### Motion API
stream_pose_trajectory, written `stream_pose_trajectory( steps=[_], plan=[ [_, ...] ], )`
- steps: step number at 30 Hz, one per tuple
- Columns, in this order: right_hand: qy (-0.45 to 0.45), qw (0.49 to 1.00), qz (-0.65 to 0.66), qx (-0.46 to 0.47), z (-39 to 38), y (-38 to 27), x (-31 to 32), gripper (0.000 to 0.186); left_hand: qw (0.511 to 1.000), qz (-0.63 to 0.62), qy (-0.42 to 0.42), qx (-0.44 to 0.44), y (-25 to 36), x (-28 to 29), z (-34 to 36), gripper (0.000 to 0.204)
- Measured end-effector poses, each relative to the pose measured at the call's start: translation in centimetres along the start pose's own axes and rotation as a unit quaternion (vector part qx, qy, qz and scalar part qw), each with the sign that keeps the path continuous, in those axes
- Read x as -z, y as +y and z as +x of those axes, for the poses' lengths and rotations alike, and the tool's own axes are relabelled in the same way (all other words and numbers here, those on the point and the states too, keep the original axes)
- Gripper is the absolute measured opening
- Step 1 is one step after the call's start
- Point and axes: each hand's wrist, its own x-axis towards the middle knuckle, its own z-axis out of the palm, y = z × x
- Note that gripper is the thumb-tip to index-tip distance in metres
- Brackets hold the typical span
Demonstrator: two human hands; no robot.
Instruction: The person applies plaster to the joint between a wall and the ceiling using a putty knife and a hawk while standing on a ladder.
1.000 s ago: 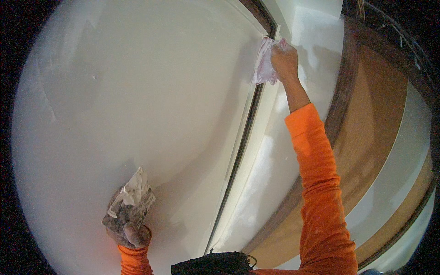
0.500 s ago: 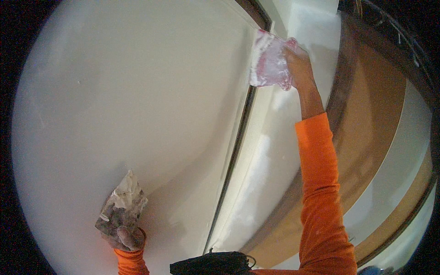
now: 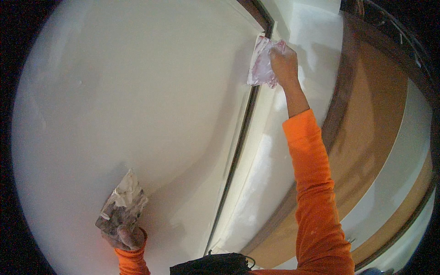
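My right hand, at the end of an outstretched arm, grips a pinkish plastic putty spreader smeared with white paste. Its long edge lies at or very near the white surface, and the blade covers part of a dark strip. Low on the left, my left hand is closed around a worn, flat putty plate. White putty is heaped toward that plate's far tip. The fingers under the plate are partly hidden.
Beside the dark strip runs a pale ledge, then a white band with brighter patches. Brown panels curve away on the right. A black object with a cord sits at the bottom edge. Dark structure fills the upper right.
My right hand and the spreader have shifted left, and the spreader is turned so less of its face shows. My left hand and the putty plate stay almost where they were.
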Motion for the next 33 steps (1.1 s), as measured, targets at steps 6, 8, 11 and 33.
stream_pose_trajectory(
  steps=[6,8,11,33],
  plan=[
    [0.02,1.0,-0.005,0.021,1.1,0.4,0.6,0.02,0.9,0.357,-0.056,-0.244,-0.1,0.5,-0.4,0.021],
    [0.024,0.999,0.008,0.029,0.6,-0.6,0.0,0.02,0.987,0.132,-0.032,-0.082,-1.7,1.4,-2.3,0.061],
    [0.009,1.0,-0.002,0.027,-0.2,-2.1,0.3,0.02,0.997,0.067,0.0,-0.046,-2.6,2.2,-3.4,0.077],
    [-0.052,0.997,-0.06,0.026,-2.0,-2.7,-5.3,0.029,1.0,-0.015,0.013,-0.004,-7.4,3.0,1.2,0.068]
  ],
)
